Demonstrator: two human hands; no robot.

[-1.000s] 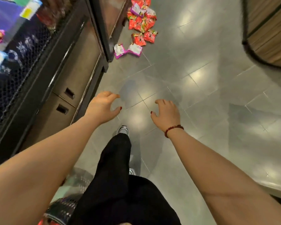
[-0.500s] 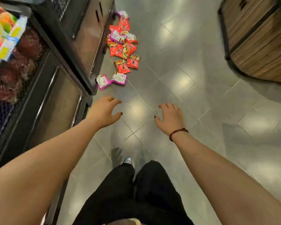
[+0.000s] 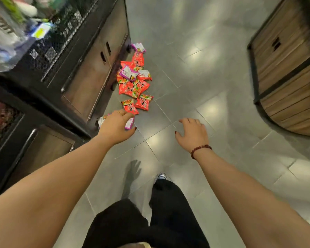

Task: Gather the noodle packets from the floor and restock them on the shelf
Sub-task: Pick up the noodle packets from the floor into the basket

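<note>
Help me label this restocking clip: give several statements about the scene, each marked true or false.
1. The noodle packets lie on the tiled floor beside the dark cabinet. True.
2. The right hand grips a red packet. False: it holds nothing, and its fingers are relaxed.
3. A bead bracelet sits on the right wrist. True.
4. Every packet is red. False: the farthest one is a purple-and-white packet.
5. The left hand reaches toward the near end of the packets. True.
</note>
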